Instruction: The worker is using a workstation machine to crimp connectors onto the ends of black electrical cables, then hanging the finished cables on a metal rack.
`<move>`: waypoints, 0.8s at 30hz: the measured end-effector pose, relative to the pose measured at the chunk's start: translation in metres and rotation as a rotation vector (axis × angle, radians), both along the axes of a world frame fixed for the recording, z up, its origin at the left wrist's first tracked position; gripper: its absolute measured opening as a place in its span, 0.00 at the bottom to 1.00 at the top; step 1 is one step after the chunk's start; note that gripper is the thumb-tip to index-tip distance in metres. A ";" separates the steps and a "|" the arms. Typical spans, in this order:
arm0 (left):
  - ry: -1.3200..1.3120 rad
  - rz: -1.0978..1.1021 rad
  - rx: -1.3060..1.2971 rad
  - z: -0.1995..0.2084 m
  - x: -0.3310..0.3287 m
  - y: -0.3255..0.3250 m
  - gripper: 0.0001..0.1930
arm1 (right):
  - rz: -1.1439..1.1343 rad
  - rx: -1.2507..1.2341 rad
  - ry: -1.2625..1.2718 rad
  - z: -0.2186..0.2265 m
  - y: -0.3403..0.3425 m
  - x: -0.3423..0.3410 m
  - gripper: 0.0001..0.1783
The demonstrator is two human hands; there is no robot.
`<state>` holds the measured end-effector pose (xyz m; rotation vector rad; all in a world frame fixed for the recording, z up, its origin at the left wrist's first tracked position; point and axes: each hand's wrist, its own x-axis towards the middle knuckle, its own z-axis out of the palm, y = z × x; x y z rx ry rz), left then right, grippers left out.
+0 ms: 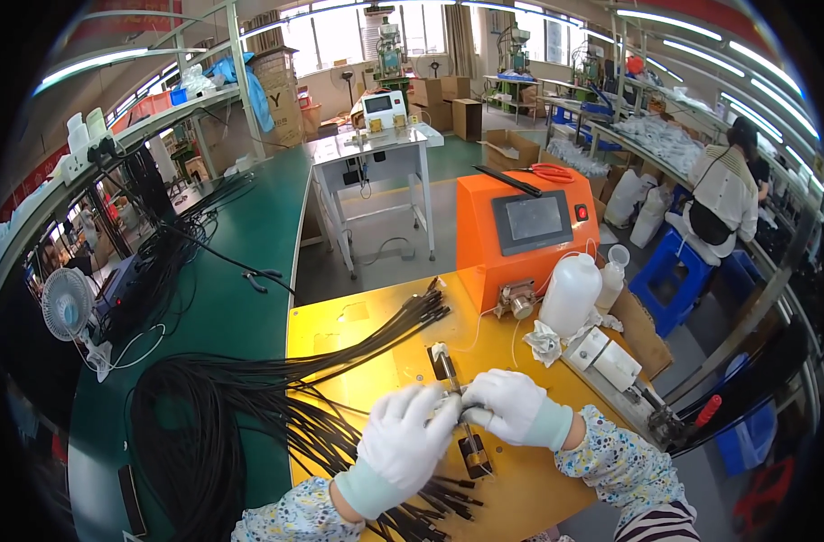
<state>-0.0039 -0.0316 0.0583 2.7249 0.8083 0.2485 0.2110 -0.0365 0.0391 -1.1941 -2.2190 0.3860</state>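
Both my hands wear white gloves with mint cuffs, and they meet over a narrow metal fixture (474, 456) on the yellow work plate (538, 492). My left hand (406, 437) has its fingers and thumb pinched together at the fixture's middle. Close against it, my right hand (506, 406) is also closed, with bent fingertips. Whatever lies between the fingertips is hidden by the gloves. A thick bundle of black cables (249, 375) loops from the left, its ends fanning over the plate beyond and beneath my left hand.
An orange machine (484, 230) with a small screen stands at the back right, red-handled pliers (553, 172) on top. Near it are a white plastic bottle (570, 294) and a toggle clamp with a red handle (709, 410). A small fan (69, 303) stands left on the green table (267, 208).
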 end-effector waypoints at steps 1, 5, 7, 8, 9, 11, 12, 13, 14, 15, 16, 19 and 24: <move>-0.119 0.089 0.109 -0.008 0.002 0.002 0.10 | 0.013 0.017 0.018 -0.001 -0.002 -0.002 0.06; -0.302 0.174 0.013 -0.023 0.004 0.008 0.10 | 0.054 0.034 0.074 -0.010 -0.004 -0.002 0.05; -0.332 0.172 -0.092 -0.028 0.005 0.008 0.09 | 0.067 0.031 0.094 -0.012 -0.005 -0.002 0.05; -0.368 0.174 -0.081 -0.030 0.006 0.007 0.09 | 0.075 0.047 0.089 -0.012 -0.005 -0.004 0.05; -0.404 0.175 -0.070 -0.033 0.007 0.006 0.08 | 0.082 0.062 0.084 -0.012 -0.005 -0.006 0.05; -0.440 0.176 -0.060 -0.034 0.007 0.007 0.08 | 0.089 0.076 0.078 -0.012 -0.005 -0.009 0.05; -0.445 0.176 -0.054 -0.035 0.006 0.007 0.08 | 0.084 0.084 0.085 -0.012 -0.004 -0.010 0.06; -0.450 0.177 -0.047 -0.035 0.006 0.008 0.08 | 0.080 0.091 0.092 -0.012 -0.004 -0.010 0.06; -0.455 0.177 -0.041 -0.035 0.005 0.008 0.08 | 0.076 0.098 0.100 -0.013 -0.004 -0.011 0.07; -0.456 0.176 -0.040 -0.035 0.005 0.007 0.08 | 0.076 0.099 0.099 -0.013 -0.004 -0.011 0.07; -0.465 0.184 -0.036 -0.036 0.006 0.007 0.08 | 0.078 0.110 0.088 -0.015 -0.004 -0.011 0.07; -0.481 0.199 -0.027 -0.035 0.007 0.005 0.09 | 0.083 0.133 0.067 -0.015 -0.004 -0.011 0.07; -0.494 0.209 -0.073 -0.030 0.006 0.010 0.08 | 0.018 0.126 0.159 -0.011 -0.003 -0.011 0.05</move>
